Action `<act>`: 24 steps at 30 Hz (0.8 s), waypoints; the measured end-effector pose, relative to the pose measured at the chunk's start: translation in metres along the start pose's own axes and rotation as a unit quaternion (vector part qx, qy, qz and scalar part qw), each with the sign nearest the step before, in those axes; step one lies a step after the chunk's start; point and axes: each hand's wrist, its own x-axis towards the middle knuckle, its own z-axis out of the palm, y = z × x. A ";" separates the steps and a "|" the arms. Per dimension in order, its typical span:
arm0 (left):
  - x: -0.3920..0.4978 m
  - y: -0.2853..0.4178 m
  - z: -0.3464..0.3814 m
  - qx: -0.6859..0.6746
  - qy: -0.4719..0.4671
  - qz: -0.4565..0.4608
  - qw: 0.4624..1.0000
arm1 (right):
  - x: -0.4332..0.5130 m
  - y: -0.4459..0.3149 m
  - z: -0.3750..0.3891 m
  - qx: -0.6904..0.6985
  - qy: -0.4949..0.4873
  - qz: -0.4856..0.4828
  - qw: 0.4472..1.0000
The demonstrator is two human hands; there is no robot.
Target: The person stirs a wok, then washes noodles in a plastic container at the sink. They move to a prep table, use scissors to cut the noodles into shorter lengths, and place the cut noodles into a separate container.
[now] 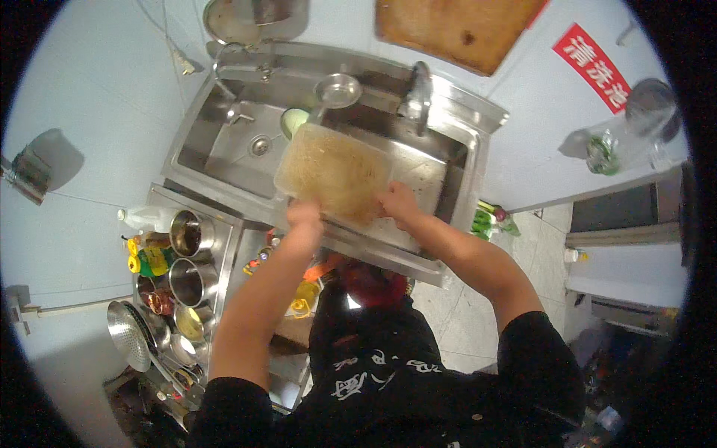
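Note:
A rectangular, translucent plastic tub (291, 196) is held over the divider and the right basin of a steel double sink (476, 168). Motion blurs a yellowish-brown mass (336, 168), possibly noodles, showing across the tub. My left hand (305, 215) grips its near left edge, fingers partly hidden. At the near right side, my right hand (400, 204) holds on too. Just beyond the tub's far left corner sits a pale green rounded item (294, 120), partly covered. A round steel bowl (338, 89) rests at the back, by the divider.
A faucet (423, 101) rises over the right basin, while a hose spout (224, 78) hangs on the left. Steel pots (192, 280) and bottles (151, 261) crowd the left counter, beside a perforated skimmer (126, 336). Green vegetables (483, 223) lie right of the sink.

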 end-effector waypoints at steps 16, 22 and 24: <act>-0.135 0.272 0.078 -0.804 -0.026 -0.216 0.553 | -0.081 0.105 -0.252 -0.034 0.025 0.020 0.999; -0.143 0.320 0.097 -0.841 -0.023 -0.229 0.490 | -0.082 0.131 -0.292 0.038 0.017 0.056 0.998; -0.129 0.327 0.118 -0.792 -0.029 -0.194 0.578 | -0.080 0.139 -0.301 0.040 0.017 0.047 0.998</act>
